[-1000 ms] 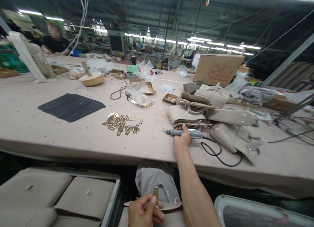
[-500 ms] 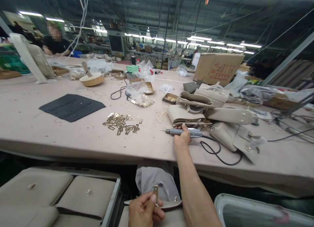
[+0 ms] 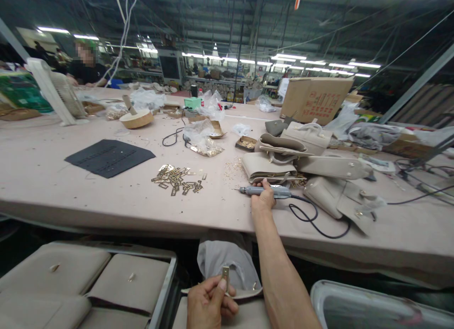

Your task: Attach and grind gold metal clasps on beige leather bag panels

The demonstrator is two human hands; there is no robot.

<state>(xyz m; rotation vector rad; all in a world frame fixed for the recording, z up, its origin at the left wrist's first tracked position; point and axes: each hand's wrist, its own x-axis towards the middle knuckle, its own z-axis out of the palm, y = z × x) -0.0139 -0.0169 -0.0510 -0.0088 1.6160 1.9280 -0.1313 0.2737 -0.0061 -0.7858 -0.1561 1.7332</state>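
My left hand (image 3: 210, 301), low in the middle, pinches a small brass-coloured metal plate (image 3: 225, 273) upright between thumb and fingers, over the edge of a beige bag piece on my lap. My right hand (image 3: 263, 196) is stretched out over the table and wrapped round a grey electric screwdriver (image 3: 280, 192). The tool lies level, its tip pointing left towards small scattered screws (image 3: 234, 167). A black cord runs from its right end. Left of the tip is a loose pile of metal plates (image 3: 173, 178).
Beige bags (image 3: 268, 165) are stacked behind and right of the tool. A black sheet (image 3: 109, 157) lies left, near a fan (image 3: 58, 90). A crate (image 3: 170, 277) of bag pieces stands lower left, a grey tub (image 3: 376, 293) lower right. Another person (image 3: 87, 71) sits far left.
The view has shifted slightly, so things on the left appear a little further right. Both hands keep their grips and have hardly moved.
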